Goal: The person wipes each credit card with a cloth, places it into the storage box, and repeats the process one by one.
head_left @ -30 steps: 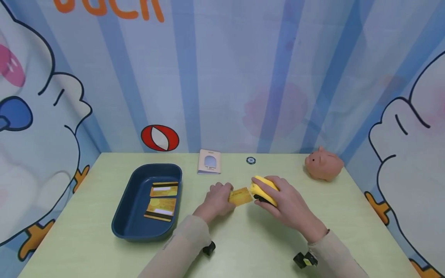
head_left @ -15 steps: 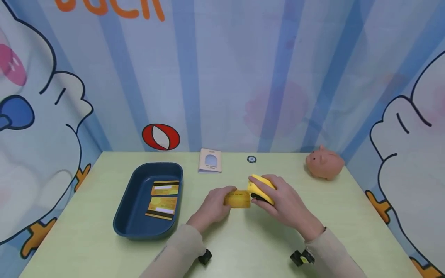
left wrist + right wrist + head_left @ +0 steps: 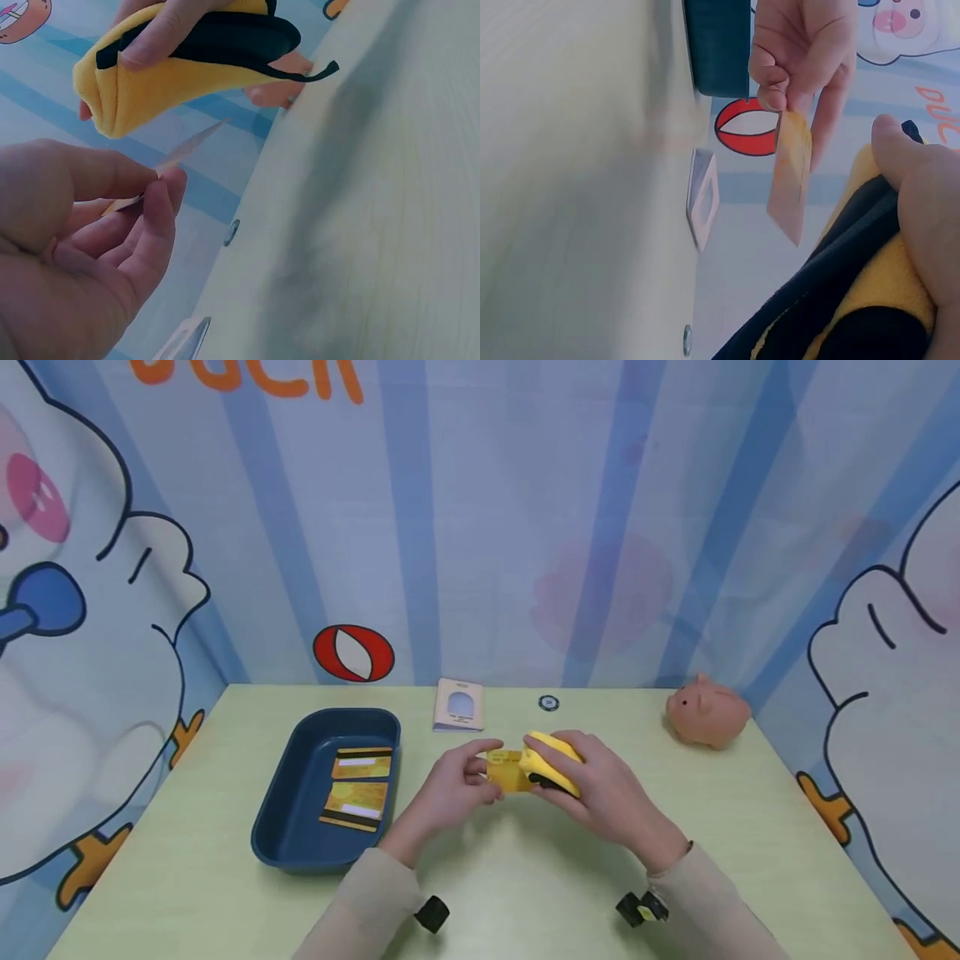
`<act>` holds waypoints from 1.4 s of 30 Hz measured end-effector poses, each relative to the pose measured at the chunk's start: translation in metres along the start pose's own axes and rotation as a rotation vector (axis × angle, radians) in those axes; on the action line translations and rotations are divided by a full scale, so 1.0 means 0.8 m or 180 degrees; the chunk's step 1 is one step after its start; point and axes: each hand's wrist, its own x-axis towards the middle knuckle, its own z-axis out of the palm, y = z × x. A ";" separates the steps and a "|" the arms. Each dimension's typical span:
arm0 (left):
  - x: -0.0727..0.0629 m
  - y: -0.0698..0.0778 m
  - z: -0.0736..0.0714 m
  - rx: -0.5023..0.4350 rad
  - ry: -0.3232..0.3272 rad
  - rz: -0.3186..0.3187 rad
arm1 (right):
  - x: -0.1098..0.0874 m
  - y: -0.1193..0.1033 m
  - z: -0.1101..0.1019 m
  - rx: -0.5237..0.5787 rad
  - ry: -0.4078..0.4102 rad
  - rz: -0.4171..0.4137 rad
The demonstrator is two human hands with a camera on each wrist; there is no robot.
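My left hand (image 3: 450, 783) pinches a gold bank card (image 3: 504, 771) between thumb and fingertips, just above the table. My right hand (image 3: 600, 789) grips a soft yellow plush pouch (image 3: 551, 762) with dark trim, its thumb on the dark part. In the head view the pouch overlaps the card's right end. The right wrist view shows the card (image 3: 789, 176) with its free end beside the pouch (image 3: 889, 277), a narrow gap between them. From the left wrist, the card (image 3: 191, 148) looks edge-on below the pouch (image 3: 142, 97). Whether they touch cannot be told.
A dark blue tray (image 3: 281, 827) stands at left, with two gold striped cards (image 3: 356, 806) lying inside. Along the table's back edge are a pale booklet (image 3: 459, 704), a round chip (image 3: 549, 702) and a pink piggy bank (image 3: 707, 712). A striped curtain (image 3: 487, 527) hangs behind.
The card has turned level and moved slightly left, and the pouch has moved left over its right end. My left hand has shifted left, its fingers rearranged on the card.
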 end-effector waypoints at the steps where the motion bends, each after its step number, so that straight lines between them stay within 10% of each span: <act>1: -0.001 0.002 -0.001 -0.0077 -0.0023 0.0004 | 0.002 -0.001 -0.001 -0.0016 -0.0010 -0.0011; 23: -0.010 0.015 -0.001 -0.0836 -0.0477 0.0258 | 0.025 -0.025 0.019 -0.0217 -0.0126 -0.0310; 42: -0.024 0.025 -0.003 -0.1465 0.0155 0.0030 | 0.020 -0.013 0.012 -0.0180 -0.0111 -0.0171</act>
